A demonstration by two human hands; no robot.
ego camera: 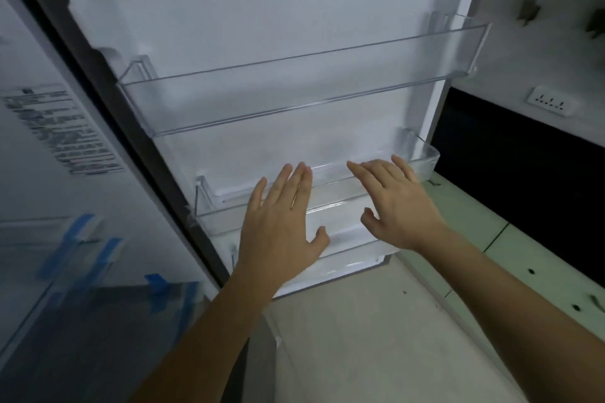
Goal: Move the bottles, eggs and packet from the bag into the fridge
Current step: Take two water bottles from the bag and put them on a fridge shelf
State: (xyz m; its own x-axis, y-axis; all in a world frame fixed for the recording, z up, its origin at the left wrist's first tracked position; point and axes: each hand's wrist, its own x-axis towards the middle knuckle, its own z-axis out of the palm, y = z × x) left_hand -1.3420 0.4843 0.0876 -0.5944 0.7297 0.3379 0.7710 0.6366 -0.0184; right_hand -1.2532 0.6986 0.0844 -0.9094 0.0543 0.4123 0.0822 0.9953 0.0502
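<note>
The fridge door (262, 10) stands open with its white inner side facing me. It carries a clear upper door bin (294, 98) and a clear lower door bin (422, 167), both with nothing in them. My left hand (281, 219) is stretched out with straight fingers in front of the lower bin's front wall. My right hand (399, 203) is held the same way beside it, fingers straight, nothing in it. I cannot tell whether either hand touches the bin. No bottles, eggs, packet or bag are in view.
The fridge body (49, 141) is at the left, with a label and blue tape on its inner shelves. A dark gasket edge (131, 141) runs between body and door. A pale tiled floor (360, 337), a dark wall base and a wall socket (551, 101) lie to the right.
</note>
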